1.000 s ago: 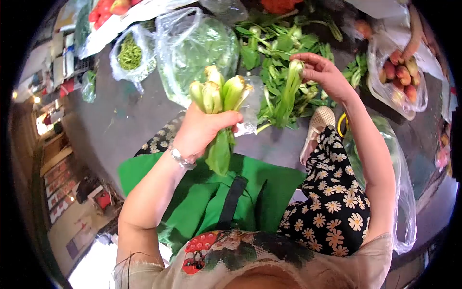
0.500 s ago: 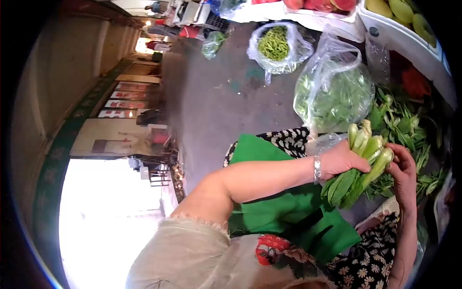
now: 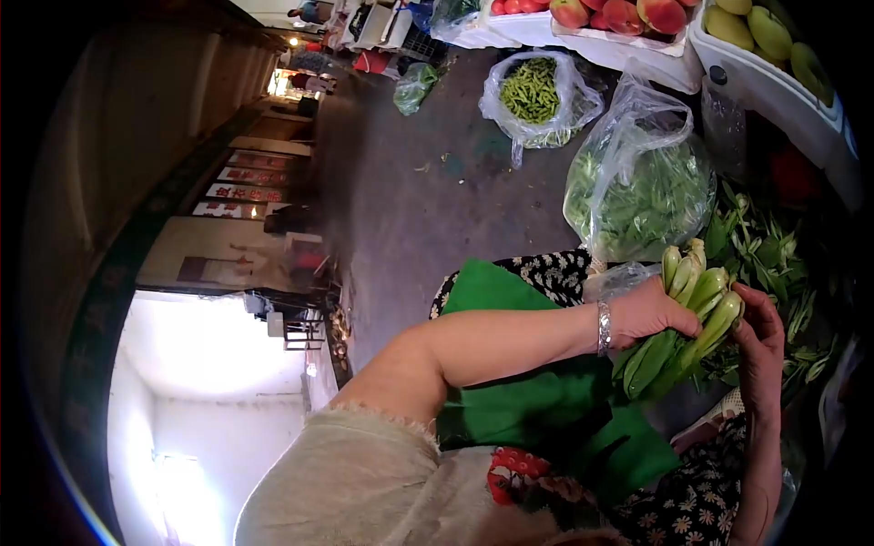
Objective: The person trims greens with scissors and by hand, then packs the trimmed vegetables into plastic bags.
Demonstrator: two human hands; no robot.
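A small bunch of bok choy (image 3: 706, 289), with pale green stalks and dark leaves, is gripped by my left hand (image 3: 651, 314), the thumb lying across the stalks. My right hand (image 3: 757, 332) has its thumb and fingers closed on the base of the rightmost bok choy. The leaves point down towards my lap, over a green cloth (image 3: 519, 391). Just beyond my hands stands a clear plastic bag of leafy greens (image 3: 637, 196). Loose leafy greens (image 3: 774, 259) lie to the right, close to my right hand.
Further off are an open bag of small green pods or peppers (image 3: 530, 91) and a smaller bag of greens (image 3: 416, 88) on the grey ground (image 3: 410, 209). A box of peaches (image 3: 624, 16) and a white crate of green-yellow fruit (image 3: 774, 77) stand at the upper right.
The view has shifted slightly, so the scene sits a little lower and further right. Both hands keep hold of the bok choy in nearly the same pose.
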